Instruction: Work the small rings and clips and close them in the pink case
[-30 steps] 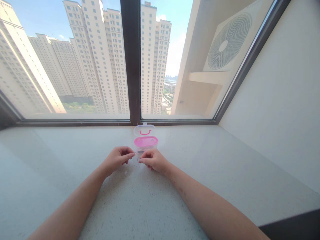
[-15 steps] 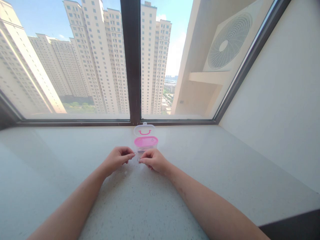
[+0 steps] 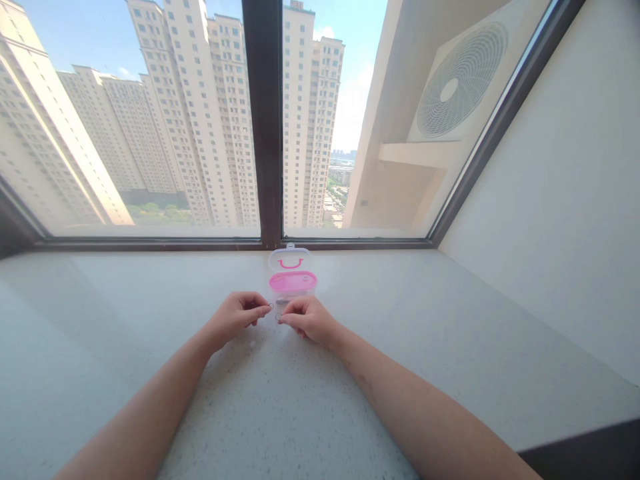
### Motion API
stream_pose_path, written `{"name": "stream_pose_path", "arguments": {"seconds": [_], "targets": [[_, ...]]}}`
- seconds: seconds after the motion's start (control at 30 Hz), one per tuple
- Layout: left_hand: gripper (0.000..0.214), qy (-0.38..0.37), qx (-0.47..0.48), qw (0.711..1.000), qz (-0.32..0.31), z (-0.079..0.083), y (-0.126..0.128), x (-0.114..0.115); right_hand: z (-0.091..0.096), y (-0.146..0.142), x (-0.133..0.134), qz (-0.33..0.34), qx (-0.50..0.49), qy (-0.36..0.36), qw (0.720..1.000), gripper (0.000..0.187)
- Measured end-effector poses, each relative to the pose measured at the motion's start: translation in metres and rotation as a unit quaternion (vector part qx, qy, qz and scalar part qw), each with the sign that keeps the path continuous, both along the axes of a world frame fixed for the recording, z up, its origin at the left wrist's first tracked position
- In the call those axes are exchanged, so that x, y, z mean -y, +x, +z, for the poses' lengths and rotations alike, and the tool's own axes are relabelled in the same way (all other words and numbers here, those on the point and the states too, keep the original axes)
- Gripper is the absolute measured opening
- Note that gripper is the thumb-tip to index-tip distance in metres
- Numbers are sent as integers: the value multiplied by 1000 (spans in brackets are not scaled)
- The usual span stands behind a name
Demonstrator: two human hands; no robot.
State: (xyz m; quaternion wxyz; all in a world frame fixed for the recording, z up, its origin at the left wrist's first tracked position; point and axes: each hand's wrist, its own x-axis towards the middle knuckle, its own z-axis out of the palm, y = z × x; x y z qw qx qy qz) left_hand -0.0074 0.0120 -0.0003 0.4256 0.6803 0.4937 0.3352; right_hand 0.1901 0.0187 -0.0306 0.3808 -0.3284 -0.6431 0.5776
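Observation:
My left hand (image 3: pixel 240 312) pinches a small thin ring (image 3: pixel 271 307) between thumb and forefinger. Facing it, my right hand (image 3: pixel 310 317) pinches a second thin ring (image 3: pixel 279 318), a little lower and nearer to me. A narrow gap separates the two rings. Right behind my hands stands a small clear plastic box with a pink tray (image 3: pixel 293 282) in its top. Its clear lid (image 3: pixel 290 260), which has a pink handle, is tilted back open toward the window. Part of the box's front is hidden by my right hand.
The box stands on a pale speckled sill (image 3: pixel 280 400). Behind it runs a dark window frame (image 3: pixel 271 133), with tall buildings and an air conditioner unit (image 3: pixel 457 83) outside. A white wall (image 3: pixel 550 220) bounds the sill on the right.

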Motion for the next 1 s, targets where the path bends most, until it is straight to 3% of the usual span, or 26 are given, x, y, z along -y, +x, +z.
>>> {"name": "stream_pose_path", "arguments": {"seconds": [0.47, 0.77, 1.0], "targets": [[27, -4, -8, 1000, -16, 6, 6, 5, 2, -4, 1, -7, 7, -11, 1000, 13], [27, 80, -31, 996, -37, -5, 12, 4, 1, -3, -1, -10, 33, -33, 999, 11], [25, 146, -59, 987, -32, -2, 17, 8, 0, -5, -3, -14, 35, -41, 998, 11]]}}
